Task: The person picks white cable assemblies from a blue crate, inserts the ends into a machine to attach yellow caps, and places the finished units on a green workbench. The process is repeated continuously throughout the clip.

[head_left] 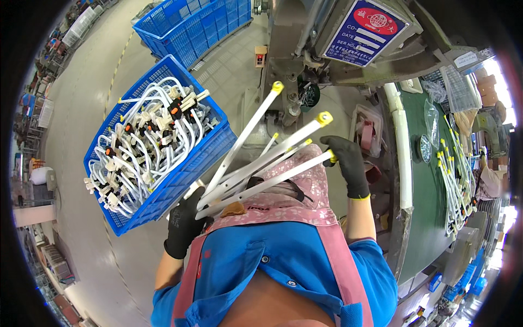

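Several white tubes (244,134) with yellow end caps fan out across my lap. My left hand (183,224), in a black glove, is closed around their near left ends beside the blue crate. The lowest white tube (272,181) slants up to the right, where my right hand (348,163), also black-gloved, pinches its yellow cap (330,157). The other tubes' yellow caps point up and away, free of my right hand. At my left, white hoses (143,144) with cream, black and orange connectors fill the blue crate (182,182).
More blue crates (210,32) stand at the far left. A heavy machine (362,32) with a label plate rises ahead. A green-topped table (422,218) on the right carries another bunch of yellow-tipped tubes (449,188) and a small round dish (424,148).
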Tool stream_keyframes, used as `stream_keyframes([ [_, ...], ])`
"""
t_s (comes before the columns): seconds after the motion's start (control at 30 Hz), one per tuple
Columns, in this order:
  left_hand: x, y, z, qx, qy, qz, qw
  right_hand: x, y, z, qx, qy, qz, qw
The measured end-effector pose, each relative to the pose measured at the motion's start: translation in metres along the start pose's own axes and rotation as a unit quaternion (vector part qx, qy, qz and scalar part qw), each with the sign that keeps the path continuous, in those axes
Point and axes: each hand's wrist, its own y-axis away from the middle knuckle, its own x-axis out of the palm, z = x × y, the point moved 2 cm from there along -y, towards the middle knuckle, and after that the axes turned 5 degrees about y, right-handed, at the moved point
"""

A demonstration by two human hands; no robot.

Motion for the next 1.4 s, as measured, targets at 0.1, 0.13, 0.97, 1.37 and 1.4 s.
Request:
stream_keyframes([
  [0.1, 0.006, 0.01, 0.011, -0.06, 0.004, -0.009, 0.998, 0.02, -0.02, -0.002, 0.112, -0.033, 0.084, 0.99],
  [0.13, 0.01, 0.012, 0.014, -0.068, 0.023, -0.018, 0.997, 0.023, -0.025, -0.005, 0.154, -0.065, 0.122, 0.978],
  [0.97, 0.048, 0.013, 0.047, -0.094, 0.152, -0.074, 0.981, 0.035, -0.06, -0.002, -0.008, -0.196, 0.127, 0.972],
  [1.37, 0.048, 0.003, 0.047, -0.088, 0.097, -0.064, 0.989, 0.047, -0.075, -0.001, -0.191, 0.443, 0.01, 0.876],
  [1.4, 0.052, 0.003, 0.047, -0.079, 0.068, -0.065, 0.992, 0.046, -0.075, -0.001, -0.184, 0.413, 0.018, 0.892],
])
